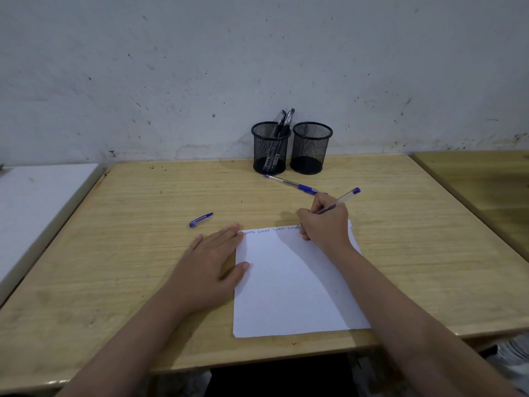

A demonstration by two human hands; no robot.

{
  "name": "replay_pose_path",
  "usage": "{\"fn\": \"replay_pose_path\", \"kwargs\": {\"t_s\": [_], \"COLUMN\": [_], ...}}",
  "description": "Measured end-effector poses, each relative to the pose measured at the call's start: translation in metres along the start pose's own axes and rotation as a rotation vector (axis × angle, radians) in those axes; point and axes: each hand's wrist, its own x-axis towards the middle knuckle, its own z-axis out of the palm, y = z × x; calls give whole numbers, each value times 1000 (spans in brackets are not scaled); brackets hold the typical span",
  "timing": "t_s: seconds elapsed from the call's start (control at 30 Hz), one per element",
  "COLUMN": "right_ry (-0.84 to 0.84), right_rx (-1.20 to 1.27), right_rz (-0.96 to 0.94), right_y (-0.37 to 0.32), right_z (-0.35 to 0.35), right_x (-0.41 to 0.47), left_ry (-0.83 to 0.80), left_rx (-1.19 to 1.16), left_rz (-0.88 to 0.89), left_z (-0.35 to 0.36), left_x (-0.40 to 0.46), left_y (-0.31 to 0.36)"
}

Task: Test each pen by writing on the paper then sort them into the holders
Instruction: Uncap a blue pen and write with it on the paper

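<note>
**Pen under test at the top of the sheet**

Pen (340, 201) with the blue end is being held in my right hand (323, 222), fingers closed around its barrel, tip touching the paper (292, 282) at the end of a short line of handwriting along the top edge. I am judging this as the writing-test step, partway through a word. My left hand (213, 259) is lying flat and spread, holding nothing, fingertips and thumb pressing on the sheet's left edge to steady it on the table (114, 253).

Next, as I read it, I am needing to lift the tip, check whether the ink is marking, refit the loose blue cap (201, 220) lying just beyond my left hand, and then carry the pen back to the holders.

Both holders are black mesh cups standing side by side against the wall. The left holder (270, 149) is carrying a few dark pens leaning to the right. The right holder (311, 147) is looking empty. A second blue pen (292, 184), capped, is lying on the table just in front of them, untested by my guess.
</note>
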Motion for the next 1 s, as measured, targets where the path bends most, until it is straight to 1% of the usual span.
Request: {"fn": "replay_pose_path", "kwargs": {"t_s": [0.43, 0.6, 1.0], "right_ry": [1, 19, 43], "right_rx": [-11, -2, -9], "right_rz": [6, -29, 3], "right_y": [-1, 1, 2], "right_z": [-2, -2, -4], "right_x": [1, 0, 2], "left_ry": [1, -1, -1], "left_rx": [1, -4, -4], "left_rz": [-6, -7, 7], "left_z": [0, 1, 1], "left_x": [0, 0, -1], "left_y": [-1, -2, -1]}}
